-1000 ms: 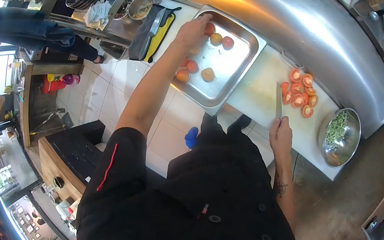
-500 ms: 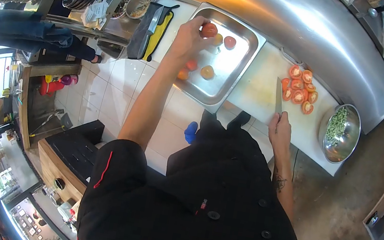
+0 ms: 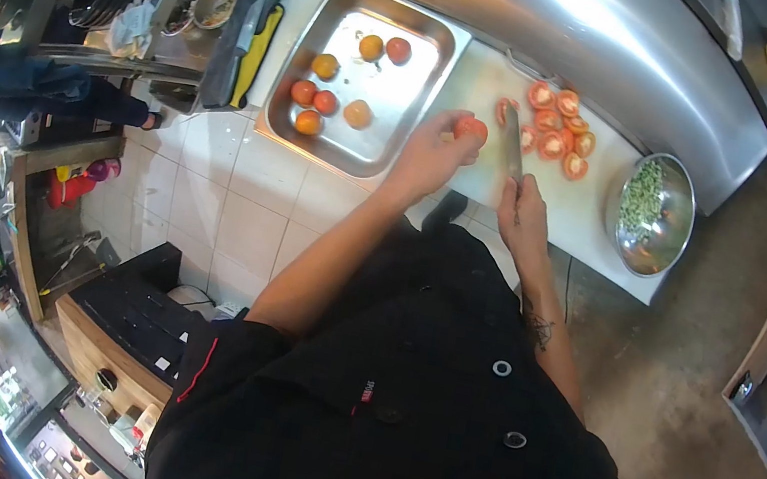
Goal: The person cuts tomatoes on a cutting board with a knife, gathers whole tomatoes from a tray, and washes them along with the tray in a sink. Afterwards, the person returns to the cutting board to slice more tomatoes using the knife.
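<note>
A single head-worn camera looks forward and steeply down over the jacket (image 3: 439, 391), close above it, towards the surface (image 3: 591, 244); its wide, curved view takes in floor (image 3: 668, 419) on both sides.

The left forearm (image 3: 330, 256) slants toward one o'clock, ending in the left hand (image 3: 431, 154), curled in a closed, pinching grip. The right forearm (image 3: 549, 313), tattooed, angles toward eleven o'clock. The right hand (image 3: 525, 213), clenched, sits at four o'clock from the left, near but apart.
</note>
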Available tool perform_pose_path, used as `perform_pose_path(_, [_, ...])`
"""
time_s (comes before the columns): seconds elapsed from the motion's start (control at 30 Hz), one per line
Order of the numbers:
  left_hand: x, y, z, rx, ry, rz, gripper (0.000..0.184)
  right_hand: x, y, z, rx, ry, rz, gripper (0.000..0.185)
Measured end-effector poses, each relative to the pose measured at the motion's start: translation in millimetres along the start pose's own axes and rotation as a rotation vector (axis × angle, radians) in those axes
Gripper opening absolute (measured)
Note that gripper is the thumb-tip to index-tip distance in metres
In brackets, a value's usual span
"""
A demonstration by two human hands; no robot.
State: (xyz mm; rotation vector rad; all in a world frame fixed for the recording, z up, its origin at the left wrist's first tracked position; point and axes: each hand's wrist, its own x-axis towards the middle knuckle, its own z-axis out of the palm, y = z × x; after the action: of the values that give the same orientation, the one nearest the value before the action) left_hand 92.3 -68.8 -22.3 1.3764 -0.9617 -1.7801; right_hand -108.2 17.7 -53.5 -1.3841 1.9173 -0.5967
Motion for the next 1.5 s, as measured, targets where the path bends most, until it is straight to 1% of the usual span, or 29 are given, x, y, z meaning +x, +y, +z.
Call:
perform_pose_path(0.03, [7, -20, 6, -0.006, -0.01, -0.004, 0.052, 0, -2, -2, 0.027, 0.012, -0.009, 0.026])
perform_pose_path(0.1, [22, -54, 14, -0.165, 0.029, -0.017, 0.046, -4, -7, -6, 0.028, 0.021, 0.009, 0.027])
perform_pose_path(0.13, [23, -64, 20, -0.083, 0.113, 0.04, 0.041, -5, -13, -11, 0.028, 0.003, 0.013, 0.027])
perform_pose_path(0.17, [25, -74, 22, -0.083, 0.108, 0.036, 0.041, -7, -15, -13, 0.028, -0.017, 0.016, 0.026])
perform_pose_path(0.23, [29, -83, 24, 0.165, 0.247, 0.152, 0.041, -9, -16, -14, -0.009, -0.04, 0.028, 0.026])
perform_pose_path(0.27, [27, -84, 25, 0.281, 0.292, 0.172, 0.039, -10, -16, -14, -0.044, -0.065, 0.037, 0.026])
perform_pose_path(0.3, [27, -84, 23, 0.281, 0.291, 0.171, 0.039, -11, -17, -14, -0.044, -0.065, 0.038, 0.026])
perform_pose_path(0.37, [27, -84, 18, 0.535, 0.341, 0.301, 0.038, -15, -20, -14, -0.046, -0.108, 0.027, 0.025])
perform_pose_path(0.4, [26, -84, 16, 0.536, 0.341, 0.301, 0.038, -17, -19, -13, -0.046, -0.108, 0.028, 0.025])
perform_pose_path(0.47, [21, -76, 13, 0.459, 0.301, 0.152, 0.036, -20, -16, -11, -0.057, -0.13, -0.039, 0.022])
perform_pose_path(0.5, [21, -78, 11, 0.459, 0.301, 0.149, 0.036, -23, -16, -11, -0.058, -0.133, -0.037, 0.022])
perform_pose_path(0.57, [23, -86, 7, 0.377, 0.27, 0.157, 0.034, -26, -17, -11, -0.112, -0.133, -0.144, 0.02])
perform_pose_path(0.6, [24, -90, 7, 0.375, 0.274, 0.155, 0.034, -27, -17, -11, -0.114, -0.138, -0.145, 0.02])
perform_pose_path(0.67, [25, -93, 8, 0.2, 0.249, 0.19, 0.032, -29, -18, -14, -0.161, -0.175, -0.162, 0.019])
perform_pose_path(0.8, [26, -98, 8, 0.152, 0.247, 0.173, 0.032, -31, -21, -14, -0.203, -0.204, -0.158, 0.019])
perform_pose_path(0.9, [27, -104, 6, 0.151, 0.244, 0.173, 0.032, -27, -25, -9, -0.211, -0.258, -0.096, 0.019])
perform_pose_path(0.97, [26, -105, 5, 0.177, 0.235, 0.237, 0.032, -24, -25, 0, -0.248, -0.203, -0.146, 0.022])
perform_pose_path(1.0, [28, -104, 5, 0.175, 0.235, 0.235, 0.032, -19, -22, 8, -0.25, -0.205, -0.145, 0.022])
perform_pose_path(1.07, [30, -106, 4, 0.119, 0.229, 0.194, 0.032, -7, -16, 25, -0.26, -0.178, -0.041, 0.022])
perform_pose_path(1.2, [20, -91, 4, 0.202, 0.219, 0.151, 0.032, -1, -9, 39, -0.26, -0.175, -0.051, 0.023])
perform_pose_path(1.3, [24, -96, 7, 0.229, 0.276, 0.184, 0.031, -6, -6, 41, -0.245, -0.164, -0.053, 0.023])
perform_pose_path(1.37, [26, -97, 12, 0.084, 0.327, 0.177, 0.03, -14, -6, 31, -0.315, -0.333, 0.141, 0.029])
perform_pose_path(1.4, [25, -98, 11, 0.081, 0.329, 0.176, 0.03, -13, -2, 30, -0.318, -0.335, 0.14, 0.029])
perform_pose_path(1.47, [20, -102, 9, 0.199, 0.347, 0.208, 0.03, -14, 8, 28, -0.238, -0.329, 0.096, 0.031])
perform_pose_path(1.5, [20, -104, 8, 0.202, 0.344, 0.204, 0.03, -9, 13, 26, -0.235, -0.33, 0.101, 0.031])
